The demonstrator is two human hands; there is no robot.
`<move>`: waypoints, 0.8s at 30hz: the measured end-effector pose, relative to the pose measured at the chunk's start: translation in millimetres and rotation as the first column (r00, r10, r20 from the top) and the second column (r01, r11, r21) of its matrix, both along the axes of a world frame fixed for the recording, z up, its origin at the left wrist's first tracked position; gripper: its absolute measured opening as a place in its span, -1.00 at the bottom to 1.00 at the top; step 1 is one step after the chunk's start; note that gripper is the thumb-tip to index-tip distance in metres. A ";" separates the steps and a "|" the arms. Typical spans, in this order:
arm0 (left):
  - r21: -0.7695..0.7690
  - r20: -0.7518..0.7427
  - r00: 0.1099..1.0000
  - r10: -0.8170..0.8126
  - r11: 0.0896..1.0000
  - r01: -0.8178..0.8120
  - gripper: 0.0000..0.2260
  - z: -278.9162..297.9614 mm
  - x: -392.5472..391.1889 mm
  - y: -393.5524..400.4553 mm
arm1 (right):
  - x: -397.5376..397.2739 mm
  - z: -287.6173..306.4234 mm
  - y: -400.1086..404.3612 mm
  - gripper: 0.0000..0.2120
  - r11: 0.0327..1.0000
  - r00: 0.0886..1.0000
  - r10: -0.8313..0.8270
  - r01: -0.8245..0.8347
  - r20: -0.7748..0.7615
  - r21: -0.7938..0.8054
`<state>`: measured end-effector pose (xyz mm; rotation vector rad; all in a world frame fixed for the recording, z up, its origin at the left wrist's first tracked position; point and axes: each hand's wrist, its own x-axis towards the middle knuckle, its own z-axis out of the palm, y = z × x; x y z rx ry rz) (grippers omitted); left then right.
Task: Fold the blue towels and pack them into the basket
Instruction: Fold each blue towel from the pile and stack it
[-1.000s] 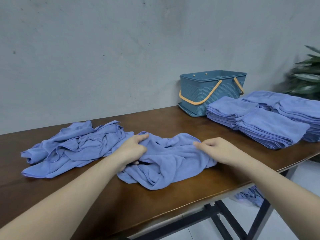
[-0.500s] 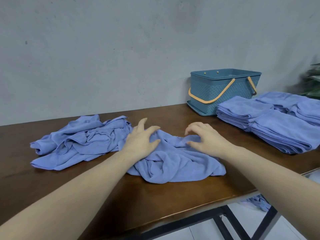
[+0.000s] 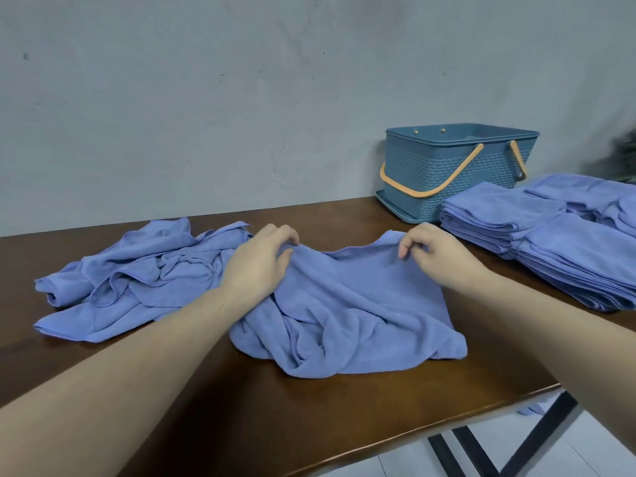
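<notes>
A dark wooden table (image 3: 206, 390) stands against a grey wall (image 3: 206, 98). On its left lies a crumpled towel heap (image 3: 137, 280). The left hand (image 3: 256, 266) and right hand (image 3: 437, 254) each pinch the far edge of the middle towel (image 3: 361, 318). Far right: the basket (image 3: 454, 173), beside folded stacks (image 3: 557, 249).

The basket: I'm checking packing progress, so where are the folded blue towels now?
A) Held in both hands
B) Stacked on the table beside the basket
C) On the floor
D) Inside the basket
B: the folded towel stacks sit on the table just right of the basket, while both hands pinch an unfolded towel.
</notes>
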<state>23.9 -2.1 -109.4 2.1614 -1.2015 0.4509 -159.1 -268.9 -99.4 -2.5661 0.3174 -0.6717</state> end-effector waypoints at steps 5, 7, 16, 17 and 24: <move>-0.002 -0.092 0.992 0.081 0.997 -0.082 -0.82 12.5 24.2 -10.4 | 10.1 4.0 -16.4 -0.53 0.998 0.991 -0.033 0.025 -0.131 -0.060; -0.025 -0.080 0.992 0.098 0.995 -0.100 -0.78 17.9 33.4 -18.5 | 20.2 5.5 -22.8 -0.53 0.995 0.986 -0.047 0.032 -0.163 -0.095; -0.013 -0.018 0.989 0.149 0.989 -0.149 -0.75 19.2 78.7 -77.5 | 105.0 23.5 -64.1 -0.75 0.979 0.964 -0.197 0.183 -0.177 -0.092; 0.092 -0.010 0.989 0.145 0.985 -0.143 -0.71 14.3 83.0 -82.7 | 113.3 23.0 -65.6 -0.79 0.976 0.957 -0.213 0.199 -0.199 -0.088; 0.387 -0.052 0.992 0.114 0.918 -0.085 -0.57 -4.4 79.2 -102.3 | 133.7 -1.4 -50.4 -0.56 0.969 0.927 -0.214 0.162 -0.309 -0.184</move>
